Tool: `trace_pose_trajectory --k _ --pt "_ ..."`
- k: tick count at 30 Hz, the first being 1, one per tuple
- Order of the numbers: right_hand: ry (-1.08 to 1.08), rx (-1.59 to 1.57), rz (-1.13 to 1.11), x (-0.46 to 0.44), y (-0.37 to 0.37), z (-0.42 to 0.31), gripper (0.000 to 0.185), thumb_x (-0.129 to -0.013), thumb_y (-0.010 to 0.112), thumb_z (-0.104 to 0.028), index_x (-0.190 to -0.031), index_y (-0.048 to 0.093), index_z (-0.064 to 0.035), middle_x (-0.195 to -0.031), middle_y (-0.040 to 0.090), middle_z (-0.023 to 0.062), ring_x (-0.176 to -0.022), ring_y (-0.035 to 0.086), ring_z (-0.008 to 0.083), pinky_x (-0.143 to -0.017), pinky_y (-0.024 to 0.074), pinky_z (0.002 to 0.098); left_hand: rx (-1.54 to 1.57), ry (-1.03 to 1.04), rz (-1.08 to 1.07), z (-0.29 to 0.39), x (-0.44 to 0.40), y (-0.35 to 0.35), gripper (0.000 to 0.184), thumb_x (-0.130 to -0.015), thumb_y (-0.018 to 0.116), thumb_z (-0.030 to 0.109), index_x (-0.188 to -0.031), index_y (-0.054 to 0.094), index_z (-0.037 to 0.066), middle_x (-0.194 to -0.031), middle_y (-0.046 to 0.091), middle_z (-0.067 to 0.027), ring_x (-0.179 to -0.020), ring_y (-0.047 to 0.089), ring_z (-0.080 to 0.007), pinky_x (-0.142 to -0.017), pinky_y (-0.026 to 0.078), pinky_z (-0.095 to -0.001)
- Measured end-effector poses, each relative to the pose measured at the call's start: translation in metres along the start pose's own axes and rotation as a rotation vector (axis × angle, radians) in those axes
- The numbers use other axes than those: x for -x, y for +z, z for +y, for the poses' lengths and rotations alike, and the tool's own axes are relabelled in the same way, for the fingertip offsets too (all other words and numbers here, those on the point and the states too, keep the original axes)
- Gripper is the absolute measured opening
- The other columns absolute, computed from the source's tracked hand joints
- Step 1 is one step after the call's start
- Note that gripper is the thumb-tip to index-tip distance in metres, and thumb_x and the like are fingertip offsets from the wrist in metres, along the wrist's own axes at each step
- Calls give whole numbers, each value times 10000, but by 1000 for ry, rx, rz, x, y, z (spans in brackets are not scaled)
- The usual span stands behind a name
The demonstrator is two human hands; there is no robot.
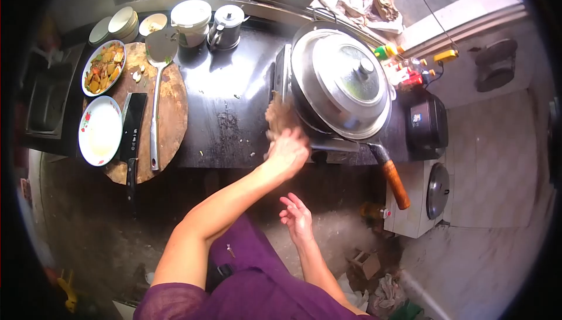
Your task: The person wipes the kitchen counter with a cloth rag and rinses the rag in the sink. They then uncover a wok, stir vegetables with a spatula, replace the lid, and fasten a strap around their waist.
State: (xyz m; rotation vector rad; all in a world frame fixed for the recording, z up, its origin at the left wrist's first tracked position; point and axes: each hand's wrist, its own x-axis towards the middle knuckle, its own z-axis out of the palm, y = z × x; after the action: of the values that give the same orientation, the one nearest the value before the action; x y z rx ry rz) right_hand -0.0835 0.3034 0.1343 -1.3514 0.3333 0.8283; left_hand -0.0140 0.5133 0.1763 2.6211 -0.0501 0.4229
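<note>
My left hand is closed on a brownish rag, both smeared by motion. The rag lies against the left side of the stove, at the counter's surface. Just right of it sits a wok covered by a domed metal lid, its wooden handle pointing toward me. Below the counter's front edge, my right hand hangs in the air with its fingers apart, holding nothing.
On the left, a round cutting board bears a cleaver, a spatula and garlic. Beside them are a dish of cooked food and a white bowl. A metal pot and bottles stand farther back.
</note>
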Motion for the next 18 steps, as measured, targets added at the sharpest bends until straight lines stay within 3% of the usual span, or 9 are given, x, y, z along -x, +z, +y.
trace_pose_trajectory --k 2,4,6,9,10,12,13,14,18 --pt "-7 -12 -6 5 -9 3 516 -919 496 -55 -1397 330 46 -1245 555 216 -670 612 161 -522 493 253 130 -10 -26 15 17 10 148 -708 600 107 -842 659 84 -958 619 -112 -931 544 -299 -778 450 -426" --pt "-36 -34 5 11 -25 8 496 -920 506 -65 -1380 357 46 -1217 575 208 -667 614 161 -521 494 252 -65 -201 96 18 2 13 174 -735 616 158 -847 667 36 -896 643 -121 -943 566 -300 -772 453 -417" --pt "-52 -57 37 22 -43 14 479 -920 516 -73 -1364 380 46 -1190 592 201 -665 614 162 -520 493 250 -192 -305 289 6 -21 20 290 -765 581 135 -1029 612 18 -1062 583 -163 -982 541 -315 -780 454 -426" --pt "-71 -89 79 32 -67 20 456 -918 534 -84 -1339 414 42 -1137 619 189 -664 615 163 -517 489 244 -416 -339 123 10 -37 53 391 -779 558 132 -1141 556 -14 -1165 505 -169 -1103 460 -315 -816 428 -415" --pt "-77 -106 78 33 -76 22 459 -907 550 -89 -1330 423 36 -1125 625 180 -667 615 161 -526 492 247 -399 -222 196 21 -28 71 309 -768 576 127 -1038 613 -18 -1105 542 -155 -1078 484 -308 -842 415 -408" --pt "-80 -150 82 43 -93 31 465 -886 583 -99 -1312 441 22 -1101 637 162 -674 616 157 -543 498 251 -53 -298 -260 79 -7 35 241 -710 597 78 -941 650 37 -1118 571 -171 -969 558 -371 -765 485 -497" --pt "-76 -148 106 48 -100 33 456 -886 584 -98 -1305 449 20 -1091 641 160 -672 615 157 -540 496 252 71 60 -258 72 19 62 198 -700 610 60 -893 652 58 -1081 594 -143 -947 554 -361 -770 487 -471" --pt "-71 -143 128 54 -109 34 448 -885 585 -98 -1299 457 18 -1082 645 157 -669 615 157 -537 494 254 150 164 -49 82 37 68 196 -679 612 20 -850 663 98 -1008 614 -117 -915 549 -352 -766 483 -445" --pt "-106 -225 193 76 -154 42 418 -884 586 -94 -1272 482 17 -1051 653 152 -662 614 162 -528 483 255 245 -98 130 77 28 39 264 -706 593 4 -930 658 126 -1108 597 -109 -982 523 -339 -817 462 -425"
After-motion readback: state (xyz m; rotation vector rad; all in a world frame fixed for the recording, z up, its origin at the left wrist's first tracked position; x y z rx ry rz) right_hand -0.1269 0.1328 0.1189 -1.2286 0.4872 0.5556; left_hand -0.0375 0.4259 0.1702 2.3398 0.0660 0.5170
